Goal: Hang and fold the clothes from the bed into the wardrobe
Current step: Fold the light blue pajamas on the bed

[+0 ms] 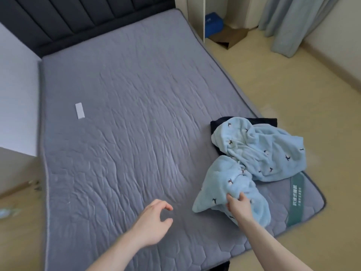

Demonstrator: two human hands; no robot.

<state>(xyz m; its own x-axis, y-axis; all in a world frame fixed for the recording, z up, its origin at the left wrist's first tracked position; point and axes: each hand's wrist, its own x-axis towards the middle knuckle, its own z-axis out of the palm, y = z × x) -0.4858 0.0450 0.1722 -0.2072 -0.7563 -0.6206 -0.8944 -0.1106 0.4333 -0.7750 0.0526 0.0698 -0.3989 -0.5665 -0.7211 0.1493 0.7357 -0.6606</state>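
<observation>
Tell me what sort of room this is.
Most likely a bedroom: a grey quilted mattress against a dark padded headboard, pale blue curtains, and a light blue fleece garment gripped by the right hand.

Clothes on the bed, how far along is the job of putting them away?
Looks nearly done: the mattress is mostly bare. In hand: the right hand grips the light blue garment; the left hand hovers empty and curled. Left: this garment is unfolded, and a dark garment lies under it. The wardrobe is not in view.
</observation>
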